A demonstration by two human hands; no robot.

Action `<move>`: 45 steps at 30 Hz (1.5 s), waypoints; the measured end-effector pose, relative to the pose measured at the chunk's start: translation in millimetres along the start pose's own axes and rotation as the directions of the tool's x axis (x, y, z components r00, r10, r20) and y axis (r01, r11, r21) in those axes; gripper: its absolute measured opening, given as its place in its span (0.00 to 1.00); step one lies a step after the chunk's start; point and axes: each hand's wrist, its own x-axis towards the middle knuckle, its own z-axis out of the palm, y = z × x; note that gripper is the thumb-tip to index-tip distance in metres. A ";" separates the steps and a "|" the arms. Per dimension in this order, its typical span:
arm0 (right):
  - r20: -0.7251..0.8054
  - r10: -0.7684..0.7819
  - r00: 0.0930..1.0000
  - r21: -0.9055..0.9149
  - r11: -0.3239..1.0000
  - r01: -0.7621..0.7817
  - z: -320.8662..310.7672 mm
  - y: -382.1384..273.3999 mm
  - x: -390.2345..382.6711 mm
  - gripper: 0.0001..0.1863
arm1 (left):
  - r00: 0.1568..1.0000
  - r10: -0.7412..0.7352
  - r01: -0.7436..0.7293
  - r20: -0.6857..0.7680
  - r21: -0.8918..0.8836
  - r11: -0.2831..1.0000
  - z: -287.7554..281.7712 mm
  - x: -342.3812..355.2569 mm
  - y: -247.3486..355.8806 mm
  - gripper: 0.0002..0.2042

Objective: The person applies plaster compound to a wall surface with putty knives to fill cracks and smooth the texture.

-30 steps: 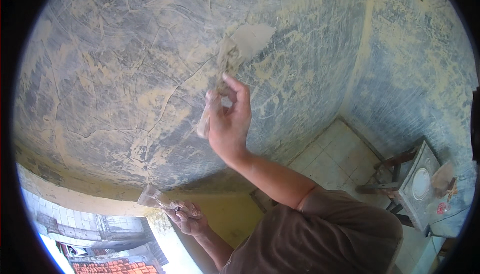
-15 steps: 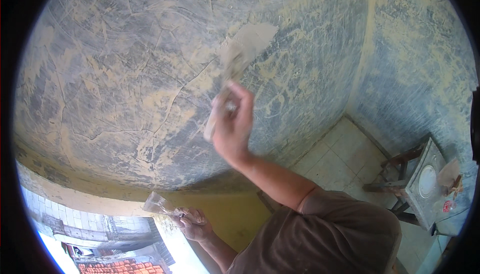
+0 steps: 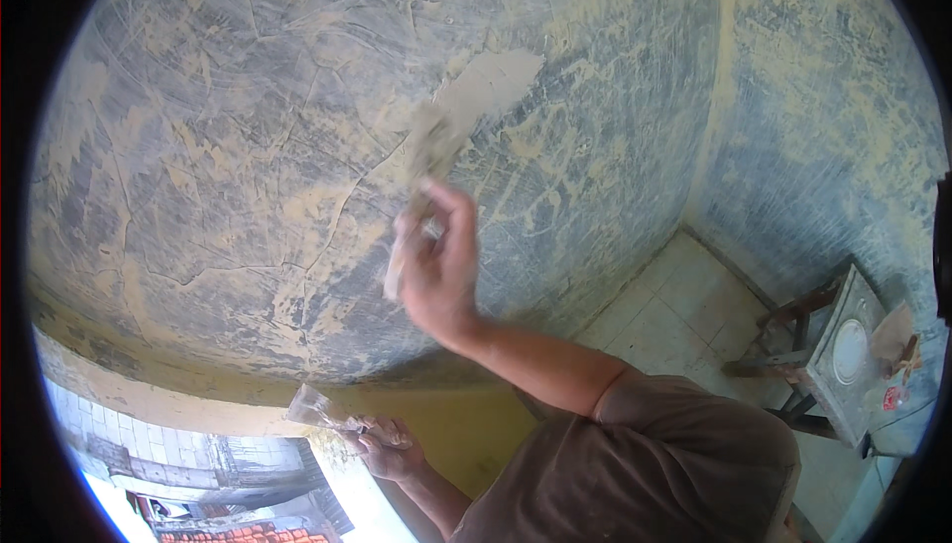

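My right hand [image 3: 436,275] is raised to the wall [image 3: 238,176], closed around the handle of a putty knife [image 3: 432,144]. Its blade is blurred by motion and lies at the lower-left end of a fresh, pale smear of filler [image 3: 496,82]. A long crack [image 3: 342,211] runs down the wall, left of that hand. Lower down, my left hand [image 3: 392,452] grips a second putty knife [image 3: 311,406], its wide blade pointing up and left. Pale residue coats the fingers of the left hand.
A small wooden stool [image 3: 838,384] stands at the right, with a round white lid [image 3: 849,352] on top. A wall corner [image 3: 719,97] and tiled floor [image 3: 659,320] lie to the right. At the lower left is an opening edged by a ledge [image 3: 188,399], with rooftops outside.
My right hand has moved down and left with its putty knife, and the pale smear reaches further that way. My left hand has hardly moved.
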 end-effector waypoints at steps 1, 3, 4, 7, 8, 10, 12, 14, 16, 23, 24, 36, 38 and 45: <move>-0.038 0.094 0.995 0.094 0.991 -0.090 -4.7 -7.9 14.6 0.17 | 1.000 0.004 -0.004 -0.001 0.004 1.000 -0.7 -1.3 0.7 0.22; -0.048 0.193 0.980 0.077 0.979 -0.189 -8.5 -0.8 38.7 0.17 | 1.000 -0.005 0.005 -0.028 -0.008 1.000 1.9 -1.5 0.7 0.22; -0.065 0.285 0.956 0.063 0.958 -0.281 -10.0 0.9 44.6 0.18 | 0.999 -0.016 0.015 -0.048 -0.019 1.000 3.3 -0.7 0.4 0.22; 0.006 0.408 0.913 0.023 0.913 -0.408 4.0 -3.2 14.3 0.20 | 0.993 -0.030 0.032 0.114 -0.018 0.999 -2.8 3.5 -1.1 0.22; 0.061 0.430 0.901 -0.034 0.903 -0.429 7.5 -4.2 -1.3 0.21 | 0.993 -0.029 0.031 0.117 -0.015 0.999 -2.5 4.8 -2.0 0.22; 0.109 0.402 0.909 -0.008 0.915 -0.403 8.3 -9.4 -25.1 0.21 | 0.995 -0.056 0.064 0.086 -0.094 0.993 3.1 6.2 -2.4 0.23; 0.161 0.376 0.913 0.020 0.923 -0.384 7.2 -8.4 -30.2 0.21 | 0.996 -0.063 0.068 0.065 -0.077 0.995 0.7 5.5 -1.5 0.23; 0.105 0.270 0.957 0.079 0.957 -0.279 0.3 -5.1 -22.6 0.21 | 0.998 -0.003 0.006 0.067 -0.050 0.999 7.3 3.7 0.7 0.22; -0.029 0.152 0.988 0.227 0.963 -0.142 -2.0 -6.4 12.1 0.20 | 1.000 0.005 -0.005 -0.013 -0.017 1.000 19.2 3.4 3.7 0.18; 0.053 0.418 0.907 -0.088 0.907 -0.413 1.2 6.0 17.7 0.20 | 0.999 0.007 -0.005 -0.051 0.038 0.999 19.8 0.5 -0.8 0.17; 0.111 0.447 0.888 -0.103 0.894 -0.437 2.7 -2.3 6.5 0.20 | 0.999 0.003 -0.002 -0.043 0.031 1.000 23.1 1.9 -3.2 0.17; 0.013 0.387 0.922 -0.061 0.921 -0.385 -19.8 3.3 41.9 0.20 | 0.994 -0.040 0.040 0.102 0.002 0.999 10.5 1.6 -1.0 0.20; 0.009 0.494 0.870 -0.040 0.869 -0.493 -11.1 6.0 35.8 0.20 | 0.998 -0.050 0.050 0.037 -0.015 0.999 16.8 1.4 -1.4 0.22; 0.185 0.449 0.874 -0.008 0.890 -0.455 0.7 -13.0 -21.9 0.20 | 1.000 -0.001 0.001 -0.023 0.003 1.000 19.7 3.1 1.9 0.23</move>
